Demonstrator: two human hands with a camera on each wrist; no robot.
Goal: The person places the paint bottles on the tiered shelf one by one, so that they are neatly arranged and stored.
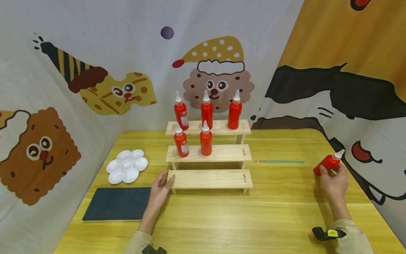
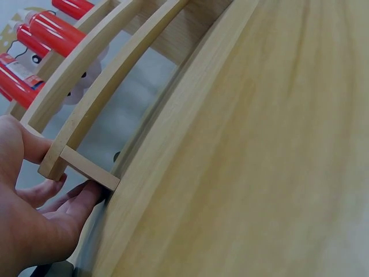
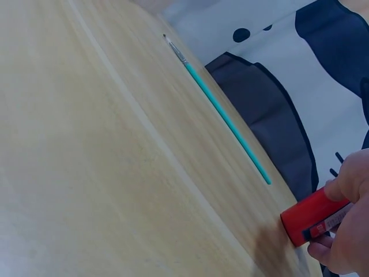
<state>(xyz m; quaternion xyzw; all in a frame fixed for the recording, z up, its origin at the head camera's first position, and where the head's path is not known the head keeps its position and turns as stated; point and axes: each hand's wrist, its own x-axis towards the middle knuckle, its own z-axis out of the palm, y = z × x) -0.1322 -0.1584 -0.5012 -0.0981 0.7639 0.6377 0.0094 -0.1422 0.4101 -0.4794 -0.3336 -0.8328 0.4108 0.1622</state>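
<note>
My right hand (image 1: 334, 180) holds a red paint bottle (image 1: 326, 164) with a white nozzle, tilted with its nozzle up and to the right, at the table's right side. In the right wrist view its label (image 3: 330, 222) shows between the fingers, and its base is close over the table. My left hand (image 1: 161, 187) grips the left end of the lowest step of a three-step wooden rack (image 1: 209, 179). Its thumb lies on top of the board and its fingers are beside the leg (image 2: 89, 167). Several red bottles (image 1: 206, 143) stand upright on the middle and top steps.
A paintbrush (image 1: 280, 161) with a turquoise handle lies between the rack and the right hand. On the left are a white flower-shaped palette (image 1: 127, 165) and a dark rectangular board (image 1: 117, 204). A cartoon-printed curtain (image 1: 142, 38) hangs behind the wooden table (image 1: 228, 218).
</note>
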